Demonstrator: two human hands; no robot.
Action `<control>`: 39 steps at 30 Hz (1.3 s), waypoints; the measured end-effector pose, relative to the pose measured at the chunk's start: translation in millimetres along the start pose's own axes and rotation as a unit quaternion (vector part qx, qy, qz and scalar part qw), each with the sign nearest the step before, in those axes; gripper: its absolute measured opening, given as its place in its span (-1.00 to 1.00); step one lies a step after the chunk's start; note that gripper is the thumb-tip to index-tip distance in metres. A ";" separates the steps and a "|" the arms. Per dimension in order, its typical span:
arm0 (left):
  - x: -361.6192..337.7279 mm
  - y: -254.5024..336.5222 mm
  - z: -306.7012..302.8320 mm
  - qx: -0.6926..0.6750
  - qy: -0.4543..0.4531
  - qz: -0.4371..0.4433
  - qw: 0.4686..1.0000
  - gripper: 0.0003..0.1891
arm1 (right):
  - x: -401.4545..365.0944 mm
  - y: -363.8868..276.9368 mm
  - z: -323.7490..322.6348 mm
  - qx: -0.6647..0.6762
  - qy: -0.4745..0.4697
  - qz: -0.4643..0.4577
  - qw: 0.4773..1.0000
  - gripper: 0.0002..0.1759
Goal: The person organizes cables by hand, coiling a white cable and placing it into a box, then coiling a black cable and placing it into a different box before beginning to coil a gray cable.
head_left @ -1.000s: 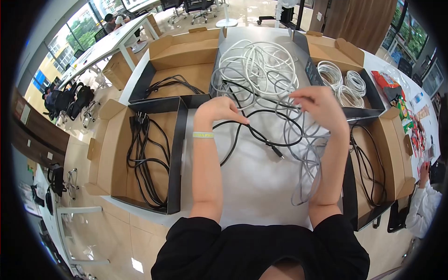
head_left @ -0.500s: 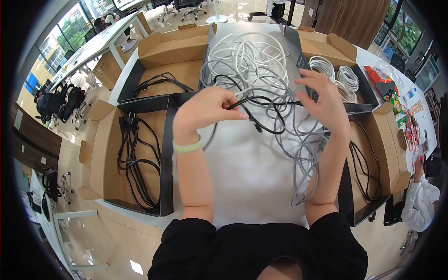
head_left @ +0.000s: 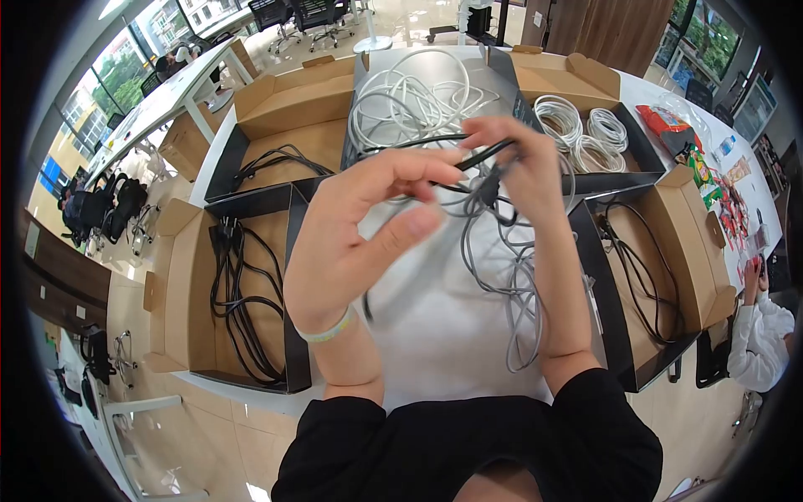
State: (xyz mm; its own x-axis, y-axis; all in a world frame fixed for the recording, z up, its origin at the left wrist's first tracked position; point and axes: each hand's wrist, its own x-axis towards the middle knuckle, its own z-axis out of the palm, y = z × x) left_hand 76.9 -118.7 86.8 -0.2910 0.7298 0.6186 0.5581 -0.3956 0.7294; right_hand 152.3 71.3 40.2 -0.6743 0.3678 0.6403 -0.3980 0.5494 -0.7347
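A black cable (head_left: 487, 154) is pinched in my right hand (head_left: 527, 171), above the tangle in the middle of the table. A dark connector end dangles under that hand, smeared by motion. My left hand (head_left: 355, 230) is just to the left, thumb and fingers apart, its fingertips right at the cable. Beneath both hands lie loose grey cables (head_left: 523, 293), trailing toward the front right. Behind them spreads a loose heap of white cables (head_left: 418, 96), partly hidden by my hands.
Open boxes flank the heap. Black cables lie in the left front box (head_left: 297, 335), left back box (head_left: 288, 105) and right front box (head_left: 682, 217); white coils (head_left: 606, 134) fill the right back one. Snack packets (head_left: 669, 125) and a seated person (head_left: 761, 335) are at far right.
My right hand has closed on the black cable and lifted it out of the tangle. The left hand has come nearer the camera and opened its fingers. The view has shifted slightly.
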 end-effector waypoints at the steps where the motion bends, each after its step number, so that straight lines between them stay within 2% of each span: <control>1: 2.9 -1.4 1.1 -0.088 0.013 -0.054 0.995 -0.74 | 1.7 3.8 -8.6 0.050 0.048 -0.010 0.998 -0.77; 2: 6.6 -3.8 1.9 -0.176 0.024 -0.108 0.978 -0.71 | 3.2 5.7 -17.9 0.098 0.096 -0.020 0.990 -0.69; 4: 16.2 -34.6 -3.6 -0.142 -0.015 -0.129 0.981 -0.64 | 4.1 9.9 -39.1 0.231 0.179 -0.027 0.956 -0.48; 6: 23.7 -58.3 4.7 0.017 -0.088 -0.110 0.990 -0.66 | 0.7 12.2 -58.2 0.358 0.175 -0.049 0.916 -0.40; 8: 29.8 -64.0 33.8 0.025 -0.116 -0.093 0.989 -0.64 | -1.3 11.8 -66.5 0.446 0.146 -0.093 0.878 -0.39; 10: 32.4 -66.8 67.4 0.052 -0.119 -0.046 0.990 -0.60 | -2.5 4.9 -63.1 0.443 0.148 -0.102 0.878 -0.39; 12: 32.9 -82.9 87.3 0.088 -0.109 -0.043 0.989 -0.60 | -2.9 -2.8 -58.2 0.441 0.148 -0.110 0.878 -0.39; 14: 33.5 -100.7 94.4 0.127 -0.097 -0.039 0.986 -0.59 | -3.8 -11.0 -55.6 0.452 0.113 -0.149 0.872 -0.40; 15: 35.5 -109.5 93.7 0.162 -0.083 -0.069 0.981 -0.60 | -6.7 -19.8 -56.6 0.408 0.146 -0.147 0.889 -0.42; 17: 36.1 -131.0 87.7 0.224 -0.034 -0.102 0.969 -0.64 | -12.4 -29.0 -70.2 0.427 0.158 -0.203 0.867 -0.44; 18: 33.8 -145.2 80.5 0.251 0.002 -0.104 0.962 -0.68 | -19.3 -35.6 -86.4 0.412 0.167 -0.221 0.868 -0.52; 19: 28.0 -165.9 70.1 0.298 0.029 -0.105 0.948 -0.65 | -27.0 -46.4 -96.4 0.442 0.244 -0.236 0.830 -0.64; 20: 21.3 -185.1 59.3 0.346 0.057 -0.106 0.931 -0.62 | -36.6 -59.4 -108.4 0.473 0.278 -0.271 0.791 -0.76; 21: 15.1 -197.5 50.5 0.345 0.059 -0.106 0.931 -0.62 | -51.9 -65.0 -131.5 0.435 0.265 -0.294 0.809 -0.82; 22: 10.0 -207.2 42.9 0.332 0.058 -0.139 0.931 -0.50 | -61.4 -73.2 -141.0 0.362 0.332 -0.325 0.808 -0.86; 23: 6.8 -211.4 39.5 0.318 0.055 -0.172 0.931 -0.37 | -72.7 -77.9 -157.7 0.399 0.253 -0.362 0.804 -0.87; 24: 7.4 -202.7 39.9 0.319 0.053 -0.173 0.930 -0.37 | -80.7 -85.2 -164.8 0.412 0.267 -0.354 0.796 -0.87; 26: 12.9 -181.4 38.4 0.116 -0.077 -0.209 0.968 -0.09 | -89.9 -89.6 -173.2 0.406 0.249 -0.359 0.803 -0.81; 27: 14.5 -169.2 35.4 0.113 -0.164 -0.207 0.958 0.06 | -87.0 -90.1 -169.3 0.406 0.248 -0.360 0.803 -0.81; 28: 15.7 -154.1 29.9 0.113 -0.164 -0.206 0.958 0.06 | -83.4 -89.4 -164.2 0.352 0.294 -0.357 0.814 -0.74; 29: 18.3 -131.8 22.5 0.091 -0.218 -0.202 0.950 0.06 | -79.1 -89.0 -158.5 0.296 0.340 -0.352 0.820 -0.67; 30: 19.1 -117.2 15.5 0.070 -0.272 -0.198 0.939 0.05 | -74.0 -87.1 -152.6 0.295 0.341 -0.354 0.820 -0.67; 31: 17.1 -111.6 6.3 0.071 -0.273 -0.197 0.939 0.05 | -68.1 -83.1 -146.8 0.221 0.352 -0.361 0.835 -0.60; 32: 13.9 -108.5 -6.1 -0.060 -0.279 -0.179 0.942 0.06 | -63.7 -78.5 -144.7 0.145 0.362 -0.366 0.845 -0.52; 33: 11.1 -108.1 -17.4 -0.189 -0.279 -0.157 0.928 0.10 | -61.3 -73.7 -145.6 0.129 0.390 -0.340 0.846 -0.41; 34: 9.0 -109.1 -27.1 -0.187 -0.279 -0.158 0.929 0.10 | -57.3 -70.1 -144.4 0.131 0.390 -0.340 0.845 -0.41; 36: 4.4 -110.0 -42.7 -0.353 -0.181 -0.096 0.913 0.10 | -47.3 -63.5 -137.9 0.042 0.450 -0.268 0.851 -0.39; 37: 1.0 -109.2 -46.2 -0.341 -0.153 0.003 0.928 -0.09 | -50.2 -50.4 -151.9 0.099 0.357 -0.281 0.885 -0.35; 38: -3.2 -105.4 -54.5 -0.339 -0.152 0.001 0.929 -0.09 | -45.8 -43.0 -150.0 0.102 0.358 -0.280 0.885 -0.35; 39: -7.2 -96.0 -65.5 -0.328 -0.097 -0.079 0.936 -0.20 | -40.8 -37.4 -146.4 -0.020 0.365 -0.205 0.908 -0.37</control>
State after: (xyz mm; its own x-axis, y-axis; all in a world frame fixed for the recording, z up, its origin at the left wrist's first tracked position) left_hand -25.5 -122.5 31.5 -0.1480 0.8707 0.4690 -0.0959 -0.4846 0.8695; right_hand 285.8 145.6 74.4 0.1221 0.5176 0.8468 -0.4889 0.7739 -0.4025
